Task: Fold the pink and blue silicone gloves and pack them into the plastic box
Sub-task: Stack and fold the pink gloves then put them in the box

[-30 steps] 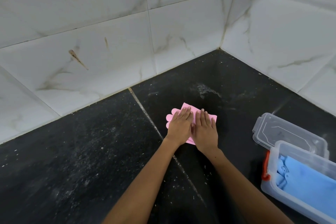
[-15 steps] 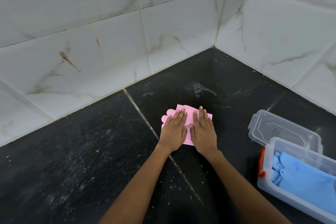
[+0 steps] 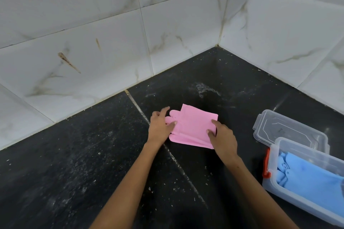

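Both hands have slid off the top of the folded pink glove (image 3: 193,126) to its ends on the black counter (image 3: 74,163), where a moment ago they lay flat, side by side, pressing its middle. The left hand (image 3: 161,126) now sits at the left end, thumb on the glove's protruding finger tips and its index finger lifted, while the right hand (image 3: 222,138) holds the near right corner, its fingers (image 3: 211,133) curled over the edge. More of the pink square shows than before. The fold looks pressed and finished, and the grip suggests a lift toward the plastic box (image 3: 279,188) at the near right, where the blue glove (image 3: 312,178) already lies folded. The clear lid (image 3: 284,130) rests beside it, just behind.
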Demonstrator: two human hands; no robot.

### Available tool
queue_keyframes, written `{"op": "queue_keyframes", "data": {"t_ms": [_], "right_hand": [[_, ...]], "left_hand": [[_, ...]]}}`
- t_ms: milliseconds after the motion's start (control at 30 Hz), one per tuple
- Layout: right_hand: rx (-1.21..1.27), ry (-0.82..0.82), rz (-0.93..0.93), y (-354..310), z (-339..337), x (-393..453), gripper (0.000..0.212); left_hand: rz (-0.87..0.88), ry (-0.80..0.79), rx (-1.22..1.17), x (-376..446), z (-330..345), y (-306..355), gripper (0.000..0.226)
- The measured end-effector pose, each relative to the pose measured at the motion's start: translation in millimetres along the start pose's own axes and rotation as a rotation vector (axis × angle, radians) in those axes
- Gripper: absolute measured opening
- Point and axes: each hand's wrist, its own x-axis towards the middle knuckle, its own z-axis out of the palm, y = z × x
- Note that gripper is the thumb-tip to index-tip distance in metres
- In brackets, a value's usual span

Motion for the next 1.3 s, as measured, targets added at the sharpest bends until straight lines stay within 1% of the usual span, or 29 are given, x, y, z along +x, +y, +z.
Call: {"op": "queue_keyframes", "data": {"t_ms": [33,67,133,300,533,700,833,933,1000,1167,1300], "right_hand": [[0.002,-0.018,0.01,-1.1,-0.5,0.4,0.048],[0.005,-0.031,0.019,-2.2,-0.8,1.3,0.048],[0.019,-0.037,0.038,-3.7,-0.6,3.3,0.049],[0.038,-0.031,0.058,-3.5,-1.3,6.6,0.051],[0.046,-0.043,0.069,-3.9,-3.3,9.9,0.052],[0.045,-0.042,0.071,-4.2,-3.8,9.3,0.052],[0.028,-0.041,0.068,-4.9,-4.4,8.5,0.052],[0.035,-0.041,0.077,-5.4,-5.0,7.4,0.052],[0.035,-0.039,0.071,-5.6,-6.5,7.4,0.052],[0.051,-0.037,0.027,-9.7,-14.0,7.6,0.054],[0.098,-0.04,-0.008,-10.6,-22.3,-0.2,0.055]], "left_hand": [[-0.047,-0.055,-0.144,2.6,-2.4,0.8,0.051],[-0.069,-0.1,-0.236,4.5,-4.7,1.5,0.044],[-0.083,-0.15,-0.299,6.6,-10.3,1.5,0.035],[-0.125,-0.255,-0.393,11.2,-19.3,-0.9,0.048],[-0.172,-0.253,-0.453,10.7,-20.4,0.9,0.05],[-0.137,-0.236,-0.365,11.5,-18.9,6.4,0.051],[-0.172,-0.252,-0.374,14.4,-21.8,9.3,0.049],[-0.165,-0.216,-0.403,10.7,-23.1,8.8,0.047],[-0.121,-0.178,-0.385,6.0,-23.5,9.0,0.043],[0.049,-0.07,-0.17,-9.3,-25.5,14.9,0.035],[0.077,-0.005,-0.148,-25.3,-33.5,18.2,0.03]]}}
